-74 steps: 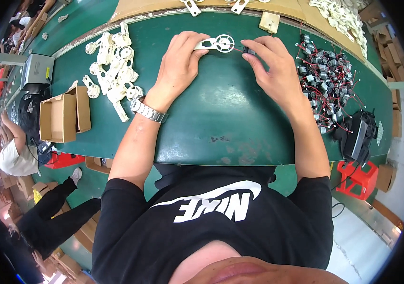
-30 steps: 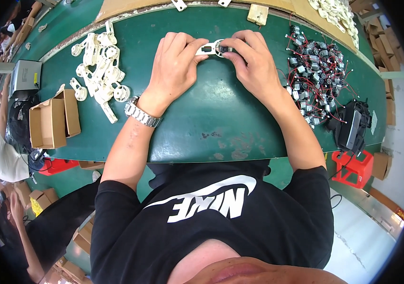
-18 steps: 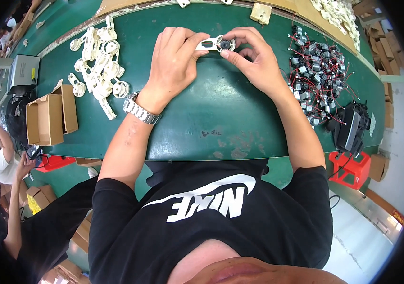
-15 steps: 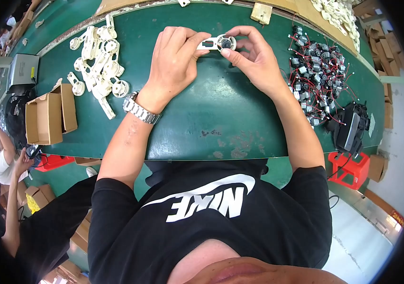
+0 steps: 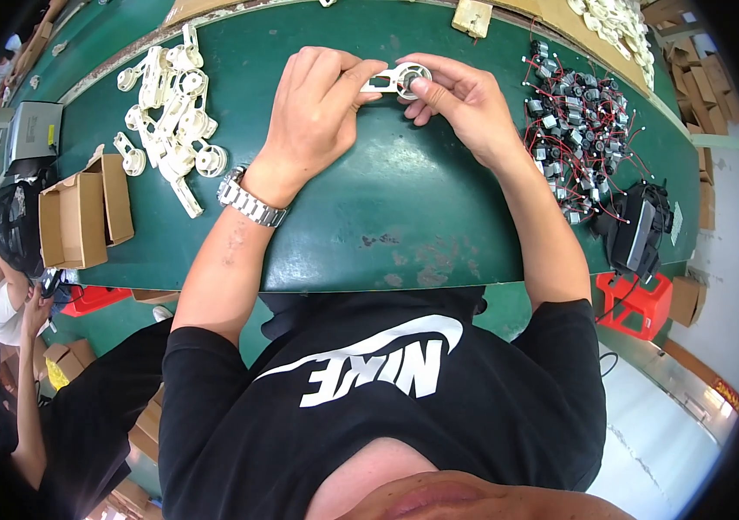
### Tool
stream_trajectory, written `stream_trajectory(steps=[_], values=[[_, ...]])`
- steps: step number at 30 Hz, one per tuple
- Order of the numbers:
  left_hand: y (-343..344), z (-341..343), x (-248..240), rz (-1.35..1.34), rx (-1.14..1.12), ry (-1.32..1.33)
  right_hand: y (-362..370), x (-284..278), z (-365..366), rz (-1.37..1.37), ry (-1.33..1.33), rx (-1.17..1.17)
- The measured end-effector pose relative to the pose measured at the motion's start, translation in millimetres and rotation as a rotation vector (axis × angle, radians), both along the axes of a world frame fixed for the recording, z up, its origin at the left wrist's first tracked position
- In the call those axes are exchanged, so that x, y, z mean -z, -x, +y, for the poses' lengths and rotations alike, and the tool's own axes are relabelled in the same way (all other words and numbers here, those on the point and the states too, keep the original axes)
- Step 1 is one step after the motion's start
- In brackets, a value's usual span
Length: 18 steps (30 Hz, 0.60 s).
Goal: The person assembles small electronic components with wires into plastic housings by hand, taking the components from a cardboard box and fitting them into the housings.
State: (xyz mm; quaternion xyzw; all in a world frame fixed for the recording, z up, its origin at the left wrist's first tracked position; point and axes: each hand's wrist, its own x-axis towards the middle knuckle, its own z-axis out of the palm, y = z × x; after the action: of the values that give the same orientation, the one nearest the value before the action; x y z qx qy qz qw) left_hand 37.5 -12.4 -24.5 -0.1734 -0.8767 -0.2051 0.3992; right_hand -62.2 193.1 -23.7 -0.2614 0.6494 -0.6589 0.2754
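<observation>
Over the green table, my two hands share one white plastic housing [image 5: 380,84] with a round ring at its right end. My left hand [image 5: 315,111] pinches its flat left arm between thumb and fingers. At the ring end, my right hand [image 5: 465,102] has its thumb pressed on a dark round motor [image 5: 413,82] inside the ring, with fingers behind. A pile of white plastic housings [image 5: 170,108] lies to the left. To the right is a heap of small motors [image 5: 582,130] with red wires and black and silver bodies.
Open cardboard boxes [image 5: 74,217] stand at the table's left, near a grey metal box [image 5: 35,134]. A black device [image 5: 642,230] sits at the right edge, above a red stool [image 5: 638,303]. A pale block [image 5: 472,17] lies at the far edge. A co-worker [image 5: 5,299] is at left.
My right thumb has moved up onto the motor in the ring, and the right fingers have shifted around behind it. My left hand keeps its pinch on the housing.
</observation>
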Motion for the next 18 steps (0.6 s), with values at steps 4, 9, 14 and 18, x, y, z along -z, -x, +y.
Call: stream_trajectory(steps=[4, 9, 14, 18], values=[[0.9, 1.8, 1.9, 0.001, 0.012, 0.006, -0.9, 1.6, -1.9, 0.016, -0.089, 0.065], [2.2, 3.4, 1.4, 0.011, 0.011, 0.016, -3.4, 1.3, -4.8, 0.023, -0.059, 0.108], [2.0, 4.2, 1.8, 0.019, 0.018, 0.020, -7.4, 2.1, -7.0, -0.003, 0.036, 0.114], [-3.0, 5.7, 0.9, -0.008, -0.005, -0.008, -9.3, 4.2, -5.7, 0.108, -0.018, 0.120]])
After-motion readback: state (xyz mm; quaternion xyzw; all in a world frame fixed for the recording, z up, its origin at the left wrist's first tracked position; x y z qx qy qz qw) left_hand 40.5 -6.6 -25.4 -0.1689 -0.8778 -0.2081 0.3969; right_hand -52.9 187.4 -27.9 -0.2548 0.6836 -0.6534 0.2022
